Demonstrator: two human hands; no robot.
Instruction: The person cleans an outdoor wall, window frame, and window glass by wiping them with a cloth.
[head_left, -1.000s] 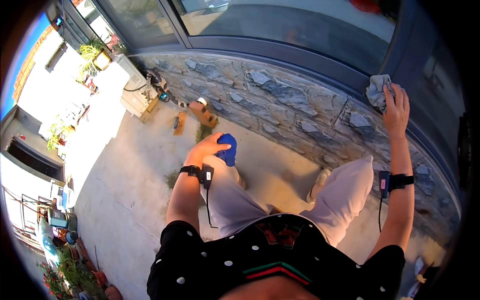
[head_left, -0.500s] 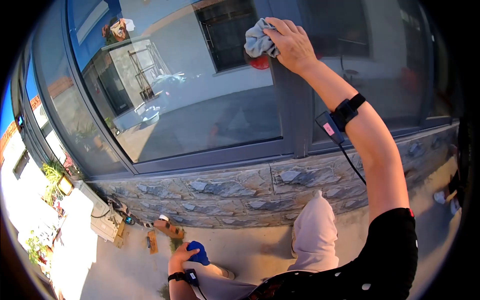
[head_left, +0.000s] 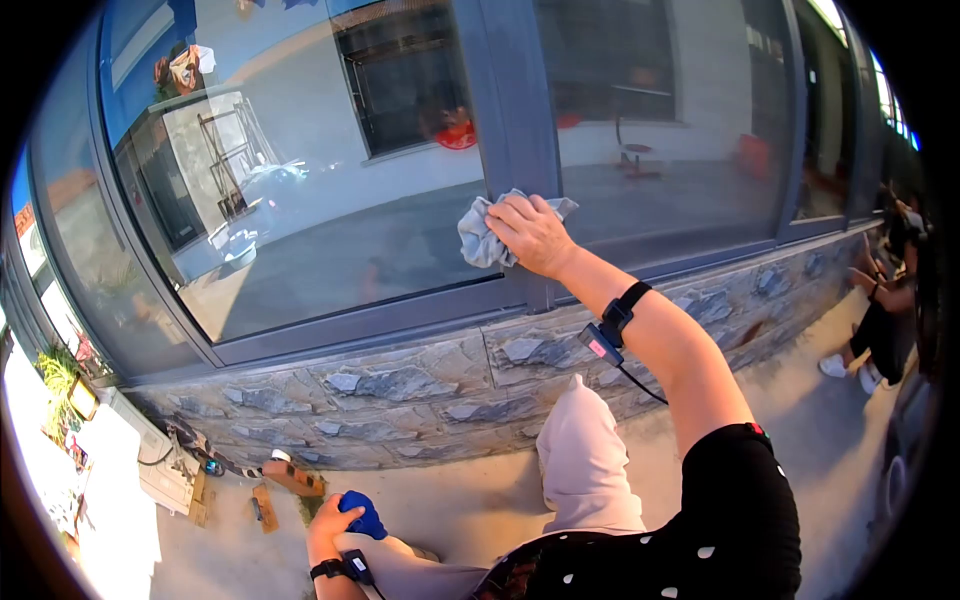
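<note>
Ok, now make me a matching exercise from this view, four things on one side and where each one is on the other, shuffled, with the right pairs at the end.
Things
1. Blue bundle
2. Potted plant
3. Grey cloth
4. Stone wall

Places
A. Directly below the window frame
B. In the right hand, up at the frame's upright post
C. In the left hand
D. Toward the far left of the view

Right pairs: 1-C, 2-D, 3-B, 4-A
</note>
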